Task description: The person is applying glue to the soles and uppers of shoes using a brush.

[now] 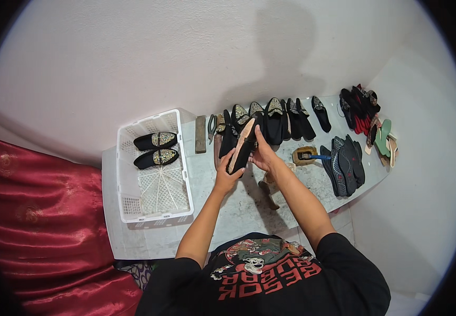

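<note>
While both hands work above the marble slab (249, 210), the left hand (227, 171) cups a black shoe (243, 147) from below, fingers wrapped round its tan sole; the right hand (263, 152) pinches its upper edge. Just behind, a row of black embellished shoes (275, 118) lines the wall. Left, a white basket (178, 158) holds two finished-looking shoes (157, 149), most of it bare. Right lie dark soles (343, 163) and a brush (307, 156). Judged: early, many shoes remaining.
</note>
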`<state>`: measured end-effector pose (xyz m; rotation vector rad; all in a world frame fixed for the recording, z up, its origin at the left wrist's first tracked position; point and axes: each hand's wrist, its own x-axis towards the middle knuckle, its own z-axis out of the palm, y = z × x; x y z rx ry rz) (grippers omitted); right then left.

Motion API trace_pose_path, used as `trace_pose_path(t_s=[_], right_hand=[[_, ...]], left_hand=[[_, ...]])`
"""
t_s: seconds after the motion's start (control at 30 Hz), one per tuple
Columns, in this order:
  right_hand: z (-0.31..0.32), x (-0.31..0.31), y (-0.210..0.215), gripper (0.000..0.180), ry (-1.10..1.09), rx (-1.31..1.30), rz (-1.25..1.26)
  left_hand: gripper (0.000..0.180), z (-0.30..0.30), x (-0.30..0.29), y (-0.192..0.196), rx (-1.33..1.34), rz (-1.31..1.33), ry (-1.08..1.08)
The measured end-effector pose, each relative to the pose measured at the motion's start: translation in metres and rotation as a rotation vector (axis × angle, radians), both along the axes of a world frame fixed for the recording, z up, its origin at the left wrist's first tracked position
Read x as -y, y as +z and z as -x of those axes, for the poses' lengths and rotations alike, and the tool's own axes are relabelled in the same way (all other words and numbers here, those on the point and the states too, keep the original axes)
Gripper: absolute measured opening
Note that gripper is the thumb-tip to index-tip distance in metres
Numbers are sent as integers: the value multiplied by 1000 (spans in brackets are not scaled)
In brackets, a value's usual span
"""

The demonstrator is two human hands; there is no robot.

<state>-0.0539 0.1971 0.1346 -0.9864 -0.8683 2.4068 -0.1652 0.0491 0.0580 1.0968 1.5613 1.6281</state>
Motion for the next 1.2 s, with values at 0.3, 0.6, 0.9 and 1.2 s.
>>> trace_pose_path(t_s=[0.3, 0.6, 0.9, 1.2], right_hand=[[-28, -21, -7, 67, -121, -26, 166], [-65, -44, 1, 68, -29, -112, 124], [-123, -59, 17, 83, -111, -187, 169], [-198, -75, -9, 94, -178, -127, 206]], left_hand=[[95, -1, -6, 10, 26, -133, 54], [62, -19, -31, 23, 716, -76, 28], [43, -61, -50, 40, 531, 21, 107], [44, -116, -63, 52, 441, 121, 53]])
